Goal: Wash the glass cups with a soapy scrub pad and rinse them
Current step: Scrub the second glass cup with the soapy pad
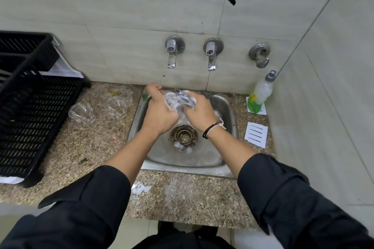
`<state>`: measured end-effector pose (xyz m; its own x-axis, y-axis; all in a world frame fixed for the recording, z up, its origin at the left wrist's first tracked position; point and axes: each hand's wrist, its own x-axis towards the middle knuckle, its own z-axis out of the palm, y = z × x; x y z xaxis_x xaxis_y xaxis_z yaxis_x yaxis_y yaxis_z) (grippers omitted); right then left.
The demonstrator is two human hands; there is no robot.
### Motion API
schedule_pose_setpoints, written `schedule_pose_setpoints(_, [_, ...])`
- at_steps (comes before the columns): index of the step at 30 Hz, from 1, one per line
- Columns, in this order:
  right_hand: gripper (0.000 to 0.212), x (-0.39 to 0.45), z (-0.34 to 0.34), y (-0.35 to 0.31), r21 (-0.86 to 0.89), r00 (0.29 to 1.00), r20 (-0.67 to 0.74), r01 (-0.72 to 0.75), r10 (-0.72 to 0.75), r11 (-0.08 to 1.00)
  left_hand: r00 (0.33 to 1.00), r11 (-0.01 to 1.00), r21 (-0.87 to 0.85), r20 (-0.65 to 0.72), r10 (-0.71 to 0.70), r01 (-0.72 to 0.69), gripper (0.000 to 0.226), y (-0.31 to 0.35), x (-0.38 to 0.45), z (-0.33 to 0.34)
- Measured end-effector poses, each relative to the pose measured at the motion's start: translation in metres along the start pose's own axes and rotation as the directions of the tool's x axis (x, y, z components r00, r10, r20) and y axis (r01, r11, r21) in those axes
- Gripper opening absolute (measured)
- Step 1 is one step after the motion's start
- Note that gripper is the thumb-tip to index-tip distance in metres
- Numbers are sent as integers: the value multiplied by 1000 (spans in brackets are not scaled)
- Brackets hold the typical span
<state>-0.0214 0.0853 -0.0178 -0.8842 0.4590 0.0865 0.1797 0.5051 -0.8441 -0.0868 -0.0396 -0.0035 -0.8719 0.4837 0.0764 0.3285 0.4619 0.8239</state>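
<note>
At nine o'clock stood a black dish rack (38,115), with no cups visible in it. Just right of it, two glass cups (82,114) and (117,107) lay tipped on the granite counter (81,147); whether they were washed could not be told. Over the steel sink (202,159), toward twelve o'clock of its bowl, the left hand (159,110) curled round a sudsy cup (176,99), while the right hand (199,112) gripped the foamy scrub pad (187,98) against it. Both taps (172,52) looked dry. At two o'clock stood the soap bottle (260,95). By my reading, scrubbing was under way and rinsing remained.
</note>
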Motion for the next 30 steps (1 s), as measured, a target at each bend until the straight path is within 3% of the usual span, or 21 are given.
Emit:
schedule_pose_setpoints(2, [37, -3, 7, -2, 304, 974, -43, -199, 222, 932, 1000, 994, -105, -12, -28, 26, 66, 0, -2, 3])
schedule_pose_setpoints(5, [43, -5, 21, -6, 727, 872, 3, -338, 489, 598, 998, 952, -301, 19, -52, 55, 71, -11, -12, 10])
schedule_pose_setpoints(6, [41, -5, 24, -3, 778, 843, 23, -353, 538, 520, 997, 950, -305, 31, -65, 71, 67, -14, -15, 12])
schedule_pose_setpoints(7, [39, -6, 25, -1, 758, 838, 14, -364, 545, 541, 996, 950, -301, 26, -82, 86, 62, -15, -16, 15])
schedule_pose_setpoints(9, [36, -9, 22, -1, 529, 904, -83, -317, 420, 787, 993, 960, -257, -5, -114, 109, 52, -12, -15, 14])
schedule_pose_setpoints(11, [45, -9, 14, -6, 84, 987, -148, -49, 61, 995, 997, 986, -144, 15, -78, 80, 44, -10, -8, 9])
schedule_pose_setpoints(13, [52, -4, 6, -12, -302, 970, 21, 235, -240, 924, 997, 1000, 8, 78, -7, 6, 40, -8, -1, 3])
schedule_pose_setpoints(14, [53, 1, 2, -11, -380, 956, 97, 294, -278, 877, 996, 998, 55, 84, 18, -23, 37, -6, 2, 0])
schedule_pose_setpoints(18, [29, 5, -5, -10, -378, 992, -4, 116, -127, 918, 999, 991, 130, 20, 38, -40, 31, 0, 11, -3])
schedule_pose_setpoints(21, [44, 1, 0, -17, -438, 936, 207, 348, -284, 829, 992, 981, 180, 115, 51, -71, 36, -5, 10, -3])
schedule_pose_setpoints(22, [51, 1, 0, -17, -373, 926, 219, 371, -307, 851, 991, 979, 188, 124, 54, -77, 39, -5, 11, -3])
schedule_pose_setpoints(23, [55, -1, 0, -16, -281, 952, 151, 298, -265, 912, 993, 982, 176, 113, 45, -64, 44, -3, 10, -3])
schedule_pose_setpoints(25, [57, -4, 0, -7, -13, 998, -58, 39, -40, 999, 999, 998, 50, 45, 22, -25, 60, -2, 9, -1])
schedule_pose_setpoints(28, [58, -10, 15, 0, 452, 961, -85, -199, 264, 870, 999, 970, -241, 36, -12, 20, 78, -17, -2, 3])
schedule_pose_setpoints(30, [58, -13, 24, 7, 578, 934, -54, -260, 354, 774, 995, 965, -258, 98, -31, 56, 68, -28, -11, 7])
